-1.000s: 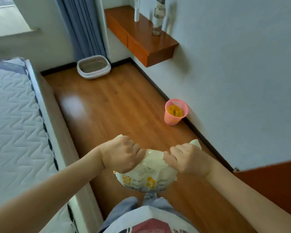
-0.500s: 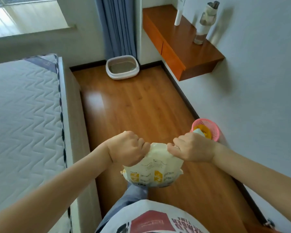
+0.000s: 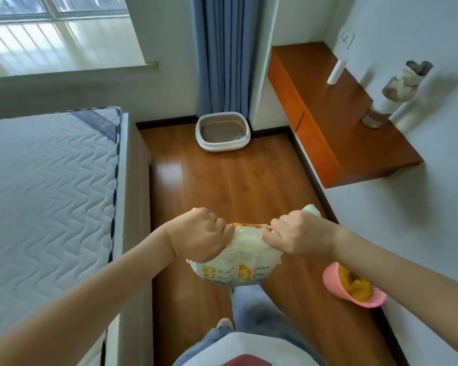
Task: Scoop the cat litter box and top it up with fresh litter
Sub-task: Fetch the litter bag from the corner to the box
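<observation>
Above the wooden floor [image 3: 222,186], left hand [image 3: 198,235] and right hand [image 3: 300,232] each clench the top of a white litter bag [image 3: 236,268]. Litter box [image 3: 222,131] sits ahead below the curtain [image 3: 222,54], well apart.

I'm standing in a bedroom at home. A bare quilted mattress [image 3: 50,186] lies to the left of my hands, wooden floor [image 3: 222,186] runs ahead to a blue curtain [image 3: 222,54] and a window [image 3: 56,30], and a wall-mounted wooden shelf [image 3: 336,114] hangs ahead to the right.
</observation>
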{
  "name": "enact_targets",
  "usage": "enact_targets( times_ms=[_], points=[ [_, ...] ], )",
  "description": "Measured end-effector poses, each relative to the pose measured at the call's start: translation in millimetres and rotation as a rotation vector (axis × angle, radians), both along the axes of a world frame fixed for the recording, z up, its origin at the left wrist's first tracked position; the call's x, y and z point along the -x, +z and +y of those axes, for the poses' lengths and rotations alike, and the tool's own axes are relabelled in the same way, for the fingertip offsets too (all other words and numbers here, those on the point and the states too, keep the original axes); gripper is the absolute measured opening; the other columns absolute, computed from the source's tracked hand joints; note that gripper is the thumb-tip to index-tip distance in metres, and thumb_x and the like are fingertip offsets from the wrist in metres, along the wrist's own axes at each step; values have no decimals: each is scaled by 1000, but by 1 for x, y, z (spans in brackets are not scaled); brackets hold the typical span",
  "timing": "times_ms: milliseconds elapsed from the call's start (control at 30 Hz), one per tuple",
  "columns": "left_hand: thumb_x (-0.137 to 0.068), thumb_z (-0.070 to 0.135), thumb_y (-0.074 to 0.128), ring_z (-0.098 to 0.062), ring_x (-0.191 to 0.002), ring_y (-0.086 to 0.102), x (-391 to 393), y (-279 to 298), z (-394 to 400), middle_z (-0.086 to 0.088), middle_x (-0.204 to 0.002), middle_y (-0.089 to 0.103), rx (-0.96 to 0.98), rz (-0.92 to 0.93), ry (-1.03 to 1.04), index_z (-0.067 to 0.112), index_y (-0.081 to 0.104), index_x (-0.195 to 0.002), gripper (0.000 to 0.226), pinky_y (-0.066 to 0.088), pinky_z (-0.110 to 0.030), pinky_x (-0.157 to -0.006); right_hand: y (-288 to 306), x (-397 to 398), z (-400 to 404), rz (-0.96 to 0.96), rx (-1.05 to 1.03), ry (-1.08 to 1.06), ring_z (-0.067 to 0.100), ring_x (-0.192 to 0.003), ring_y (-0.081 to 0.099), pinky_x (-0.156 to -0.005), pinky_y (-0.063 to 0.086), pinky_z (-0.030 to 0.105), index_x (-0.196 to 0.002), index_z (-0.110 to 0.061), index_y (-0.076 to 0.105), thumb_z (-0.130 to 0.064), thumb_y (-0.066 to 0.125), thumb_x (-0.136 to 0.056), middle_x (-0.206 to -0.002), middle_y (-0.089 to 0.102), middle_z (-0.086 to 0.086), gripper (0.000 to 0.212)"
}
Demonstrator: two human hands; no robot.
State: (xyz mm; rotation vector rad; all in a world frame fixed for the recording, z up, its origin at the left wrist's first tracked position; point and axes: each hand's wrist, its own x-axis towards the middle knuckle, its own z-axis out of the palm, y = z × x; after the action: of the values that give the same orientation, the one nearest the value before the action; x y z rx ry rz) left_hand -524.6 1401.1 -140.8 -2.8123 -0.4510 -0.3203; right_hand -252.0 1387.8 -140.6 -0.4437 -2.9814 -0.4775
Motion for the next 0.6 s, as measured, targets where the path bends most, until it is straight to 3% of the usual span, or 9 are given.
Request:
enact_targets(
  times_ms=[133, 300, 500, 600],
  points=[
    [-78, 11, 49, -14, -34, 29, 3, 1, 71, 4, -46, 37, 14, 42, 65, 12, 47, -60, 19, 23, -23, -37, 3, 3, 90, 29, -52, 77, 8, -37, 39, -33, 35, 20, -90, -8, 56, -5, 47, -90, -52, 48, -2, 10],
    [-83, 15, 45, -14, -34, 34, 5, 3, 153, 5, -46, 40, 44, 63, 141, 12, 51, -62, 22, 30, -22, -37, 6, 6, 190, 13, -60, 129, 7, -37, 37, -33, 35, 19, -82, -12, 66, -7, 47, -86, -51, 47, -4, 19],
    [-86, 6, 27, -18, -32, 34, 5, 2, 244, 2, -44, 39, 59, -4, 249, 10, 49, -60, 34, 29, -23, -35, 8, 9, 298, -34, -50, 165, 7, -37, 33, -33, 30, 18, -84, -11, 63, -5, 60, -78, -50, 43, -3, 9],
    [-82, 8, 36, -18, -32, 34, 7, 0, 291, 2, -45, 40, 83, -6, 242, 10, 49, -60, 27, 33, -24, -35, 6, 13, 349, -49, -58, 165, 8, -37, 33, -34, 28, 19, -84, -12, 63, -3, 57, -80, -51, 42, -4, 12]
  ],
)
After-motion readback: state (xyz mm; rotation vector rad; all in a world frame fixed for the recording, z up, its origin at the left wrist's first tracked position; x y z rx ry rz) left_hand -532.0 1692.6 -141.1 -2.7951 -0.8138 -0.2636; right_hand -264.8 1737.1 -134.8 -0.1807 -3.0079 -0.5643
